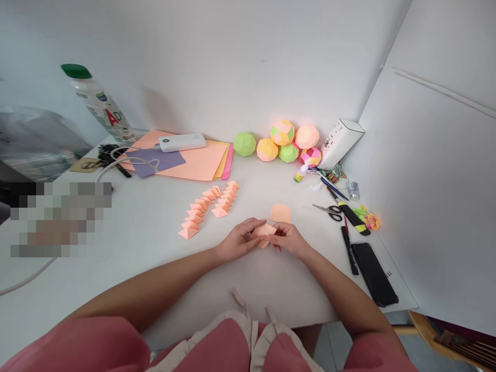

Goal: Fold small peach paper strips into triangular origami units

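Far left of the grip, a smooth plastic bottle (103, 111) with a green cap is standing. Nearer, a white cable (108, 169) is looping over a matte purple sheet (166, 161), and a glossy, rounded power bank (182, 142) is resting on peach sheets (194, 166). Closer left, crisp pointed units of folded paper are lying in a longer row (197, 207) and a shorter row (225, 201). Left hand (240, 240) is pinching a creased peach paper piece (264, 230) together with right hand (290, 240); it's sitting between both sets of fingers. Beyond the grip, a faceted green ball (244, 144) is sitting left of a multicolored ball cluster (282, 133). Just behind the fingers, a flat peach square (280, 213) is lying close, crowding the hands. Right of the grip, metal-bladed scissors (329, 210) are lying open, a white box (341, 144) is leaning farther back, and a black marker (349, 250), a yellow-black cutter (353, 218) and a dark slab-like phone (375, 274) are lining that side.
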The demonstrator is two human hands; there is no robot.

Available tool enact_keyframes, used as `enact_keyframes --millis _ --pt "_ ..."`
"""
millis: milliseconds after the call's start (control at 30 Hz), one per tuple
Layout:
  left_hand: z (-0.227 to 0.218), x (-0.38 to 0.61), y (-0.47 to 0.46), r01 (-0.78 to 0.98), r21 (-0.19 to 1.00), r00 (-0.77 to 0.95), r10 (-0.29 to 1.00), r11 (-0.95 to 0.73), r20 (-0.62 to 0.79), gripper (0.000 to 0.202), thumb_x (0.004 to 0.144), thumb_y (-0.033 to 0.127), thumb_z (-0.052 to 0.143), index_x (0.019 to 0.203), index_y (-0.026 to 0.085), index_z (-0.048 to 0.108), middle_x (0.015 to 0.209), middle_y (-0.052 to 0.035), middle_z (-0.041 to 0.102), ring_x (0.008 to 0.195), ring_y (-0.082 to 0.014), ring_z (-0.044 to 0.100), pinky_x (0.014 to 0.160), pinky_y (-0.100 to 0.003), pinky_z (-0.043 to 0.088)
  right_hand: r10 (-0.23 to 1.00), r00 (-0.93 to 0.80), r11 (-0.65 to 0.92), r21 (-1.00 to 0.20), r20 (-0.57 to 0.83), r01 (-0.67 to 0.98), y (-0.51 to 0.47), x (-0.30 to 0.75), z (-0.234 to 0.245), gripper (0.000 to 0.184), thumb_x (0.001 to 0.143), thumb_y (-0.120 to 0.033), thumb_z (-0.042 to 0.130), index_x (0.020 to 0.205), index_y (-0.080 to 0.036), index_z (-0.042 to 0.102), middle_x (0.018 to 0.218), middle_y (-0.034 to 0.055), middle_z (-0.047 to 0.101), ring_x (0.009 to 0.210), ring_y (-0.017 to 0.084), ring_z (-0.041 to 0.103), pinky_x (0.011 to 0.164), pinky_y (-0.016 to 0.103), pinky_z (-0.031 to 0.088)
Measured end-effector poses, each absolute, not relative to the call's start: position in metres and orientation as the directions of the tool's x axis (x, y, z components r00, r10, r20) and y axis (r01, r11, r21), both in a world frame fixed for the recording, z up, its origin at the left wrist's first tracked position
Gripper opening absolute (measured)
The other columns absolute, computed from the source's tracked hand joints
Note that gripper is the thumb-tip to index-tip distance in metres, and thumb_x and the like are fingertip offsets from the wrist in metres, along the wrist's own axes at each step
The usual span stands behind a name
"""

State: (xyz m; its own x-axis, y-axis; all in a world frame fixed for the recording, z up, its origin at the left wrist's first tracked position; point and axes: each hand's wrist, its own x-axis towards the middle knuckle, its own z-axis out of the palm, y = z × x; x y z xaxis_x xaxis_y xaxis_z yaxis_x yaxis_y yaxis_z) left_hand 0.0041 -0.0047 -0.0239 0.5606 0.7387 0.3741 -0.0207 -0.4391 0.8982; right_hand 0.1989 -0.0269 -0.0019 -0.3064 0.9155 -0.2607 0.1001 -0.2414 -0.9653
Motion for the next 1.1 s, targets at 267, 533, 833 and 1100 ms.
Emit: enact_keyframes --millis 267,533,833,1100 --pt "-0.0232 0.0051 -0.0061 -0.059 0.988 0.535 0.83 -0.146 0.154 0.038 0.08 0.035 0.058 0.115 0.021 0.056 0.087 -0.0042 0.054 0.077 -0.0144 0.055 0.062 -0.026 0.047 0.938 -0.29 -0.172 -0.981 -0.191 0.093 -0.0281 0.1977 -0.0007 0.028 0.069 -0.039 0.069 0.061 -0.016 0.055 0.054 -0.0035 0.053 0.042 0.007 0.045 0.044 0.023 0.038" --pt "-0.016 0.0058 -0.0036 -0.327 0.938 0.622 0.773 0.112 0.125 0.038 0.076 0.03 0.064 0.113 0.023 0.058 0.09 -0.0038 0.063 0.088 -0.0178 0.062 0.079 -0.037 0.048 0.947 -0.272 -0.146 -0.984 -0.169 0.101 -0.028 0.1986 0.0033 0.028 0.07 -0.039 0.068 0.059 -0.016 0.056 0.055 -0.0029 0.052 0.044 0.008 0.046 0.045 0.023 0.039" --pt "-0.0191 0.0055 -0.0027 -0.337 0.935 0.64 0.756 0.115 0.138 0.037 0.077 0.031 0.063 0.113 0.023 0.058 0.099 -0.0053 0.062 0.096 -0.0204 0.061 0.084 -0.041 0.048 0.932 -0.314 -0.151 -0.981 -0.183 0.122 -0.0261 0.2019 -0.0027 0.025 0.072 -0.039 0.066 0.068 -0.015 0.06 0.054 -0.0028 0.053 0.044 0.008 0.047 0.045 0.023 0.039" --pt "-0.0211 0.0062 -0.0038 -0.317 0.945 0.62 0.772 0.082 0.141 0.035 0.078 0.03 0.062 0.112 0.023 0.058 0.098 -0.0051 0.061 0.097 -0.0201 0.061 0.084 -0.039 0.048 0.928 -0.32 -0.158 -0.979 -0.191 0.127 -0.0268 0.2027 -0.0025 0.026 0.073 -0.04 0.065 0.068 -0.015 0.062 0.056 -0.0019 0.053 0.046 0.009 0.047 0.046 0.023 0.04"
